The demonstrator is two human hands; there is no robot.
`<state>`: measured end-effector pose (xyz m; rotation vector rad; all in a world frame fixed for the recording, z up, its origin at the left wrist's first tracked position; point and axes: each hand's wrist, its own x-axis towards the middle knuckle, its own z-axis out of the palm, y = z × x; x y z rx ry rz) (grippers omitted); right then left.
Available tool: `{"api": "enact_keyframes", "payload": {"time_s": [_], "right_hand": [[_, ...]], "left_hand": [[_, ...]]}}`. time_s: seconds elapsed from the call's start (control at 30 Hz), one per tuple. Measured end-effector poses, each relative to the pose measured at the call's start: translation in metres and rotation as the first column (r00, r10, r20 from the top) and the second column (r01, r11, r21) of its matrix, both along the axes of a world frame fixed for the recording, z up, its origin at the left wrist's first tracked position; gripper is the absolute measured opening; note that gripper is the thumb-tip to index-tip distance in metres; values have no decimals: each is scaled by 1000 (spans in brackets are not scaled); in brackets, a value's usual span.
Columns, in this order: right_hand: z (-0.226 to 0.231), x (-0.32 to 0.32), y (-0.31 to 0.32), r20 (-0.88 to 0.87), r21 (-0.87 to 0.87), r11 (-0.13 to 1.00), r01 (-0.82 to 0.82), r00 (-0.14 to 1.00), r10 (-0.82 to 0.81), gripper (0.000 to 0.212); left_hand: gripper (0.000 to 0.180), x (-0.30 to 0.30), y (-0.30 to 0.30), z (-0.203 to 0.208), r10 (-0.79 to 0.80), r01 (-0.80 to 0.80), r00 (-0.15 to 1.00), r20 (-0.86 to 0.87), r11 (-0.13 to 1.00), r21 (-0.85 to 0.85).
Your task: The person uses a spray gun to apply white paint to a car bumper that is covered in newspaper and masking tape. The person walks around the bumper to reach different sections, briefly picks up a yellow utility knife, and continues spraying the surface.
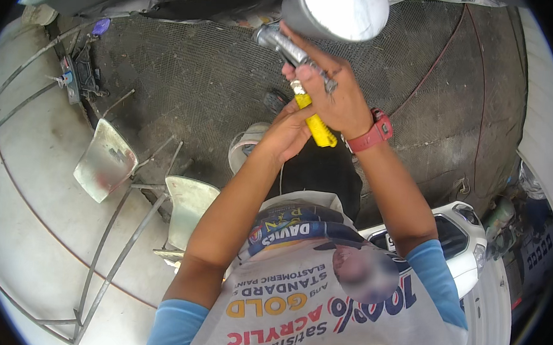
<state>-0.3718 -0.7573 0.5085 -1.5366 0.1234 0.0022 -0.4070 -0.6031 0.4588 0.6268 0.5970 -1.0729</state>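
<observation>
The metal frame (124, 263) stands left of the spray gun (285, 45).

Spray gun (282, 43), silver metal, worn-looking; was held aslant in the right hand (336, 100), nozzle end toward the upper left. Cup (344, 12), rounded, grey-sided, broad face white; sat beside the gun, joint hidden behind fingers. Yellow grip-like piece (318, 129), ridged; extended below the gun's metal fitting, left hand (289, 132) closed about it.

Grey cup (345, 10) — cut by the top edge; spray gun (286, 46) (silver) partly hidden.
</observation>
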Motion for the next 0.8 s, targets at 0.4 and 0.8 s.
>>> {"api": "enact_keyframes", "payload": {"time_s": [0.4, 0.8], "right_hand": [[2, 25, 35, 178, -193, 974, 120, 980, -86, 56], [0, 28, 35, 59, -158, 983, 96, 994, -88, 52]], "left_hand": [[38, 17, 8, -5, 130, -128, 990, 60, 991, -38], [28, 24, 4, -6, 151, -157, 985, 86, 985, 67]]}}
